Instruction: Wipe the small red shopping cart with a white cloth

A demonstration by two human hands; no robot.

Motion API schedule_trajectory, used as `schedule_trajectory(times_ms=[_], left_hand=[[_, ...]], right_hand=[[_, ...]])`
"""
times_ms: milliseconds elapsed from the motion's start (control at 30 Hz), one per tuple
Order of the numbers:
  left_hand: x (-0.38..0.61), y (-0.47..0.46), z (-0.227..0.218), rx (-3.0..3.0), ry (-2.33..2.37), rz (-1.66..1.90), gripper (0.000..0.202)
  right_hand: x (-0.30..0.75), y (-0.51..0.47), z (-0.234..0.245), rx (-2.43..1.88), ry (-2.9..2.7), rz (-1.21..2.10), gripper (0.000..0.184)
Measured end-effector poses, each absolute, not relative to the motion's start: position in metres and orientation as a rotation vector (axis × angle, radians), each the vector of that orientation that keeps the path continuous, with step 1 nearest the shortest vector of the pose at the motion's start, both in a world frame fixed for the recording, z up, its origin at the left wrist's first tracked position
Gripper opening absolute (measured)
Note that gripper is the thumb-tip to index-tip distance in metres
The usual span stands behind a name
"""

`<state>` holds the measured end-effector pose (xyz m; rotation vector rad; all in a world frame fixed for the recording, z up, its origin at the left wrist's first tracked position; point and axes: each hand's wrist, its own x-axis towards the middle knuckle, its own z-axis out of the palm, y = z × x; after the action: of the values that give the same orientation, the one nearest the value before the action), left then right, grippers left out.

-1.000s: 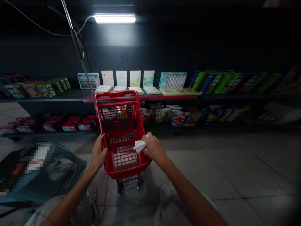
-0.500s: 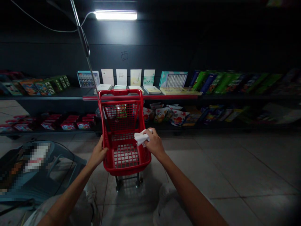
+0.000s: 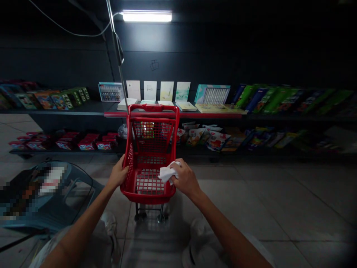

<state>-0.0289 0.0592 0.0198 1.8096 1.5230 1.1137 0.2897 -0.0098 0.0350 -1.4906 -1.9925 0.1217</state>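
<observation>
A small red shopping cart [image 3: 149, 198] with a plastic grid basket stands on the floor in front of me. My left hand [image 3: 118, 172] grips the left rim of its basket, thumb on the inner side. A crumpled white cloth or tissue [image 3: 166, 173] is pinched in my right hand [image 3: 185, 178], at the right rim of the basket. Part of the cloth hangs over the basket's inside. Whether my right fingers also touch the rim is hard to make out. A thin metal pole [image 3: 120, 70] rises from the cart's left side near the handle.
Behind the cart runs a dark shelf [image 3: 164, 114] with upright books [image 3: 166, 91], boxes and green packs [image 3: 267, 98]. Snack bags [image 3: 217, 139] and red packs [image 3: 89, 141] fill the lower level. A blue-grey plastic stool [image 3: 80, 186] stands at left. A lit tube lamp [image 3: 147, 16] hangs above.
My right hand and the cloth have moved slightly down along the right rim. The cart's tilt has shifted a little, and the whole view has swung slightly left. My left hand keeps its grip.
</observation>
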Motion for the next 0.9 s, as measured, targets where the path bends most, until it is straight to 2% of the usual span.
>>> schedule_trajectory(times_ms=[167,333,900], left_hand=[[-0.045,0.073,0.016,1.797,1.69,1.041,0.068],[-0.054,0.082,0.016,1.847,1.728,0.979,0.066],[-0.08,0.081,0.029,1.975,1.533,0.754,0.079]], right_hand=[[0.272,-0.051,0.029,-1.398,-2.073,0.203,0.03],[0.263,-0.063,0.024,-1.311,-2.173,0.199,0.026],[0.288,0.036,0.036,-1.409,-1.886,0.122,0.032]])
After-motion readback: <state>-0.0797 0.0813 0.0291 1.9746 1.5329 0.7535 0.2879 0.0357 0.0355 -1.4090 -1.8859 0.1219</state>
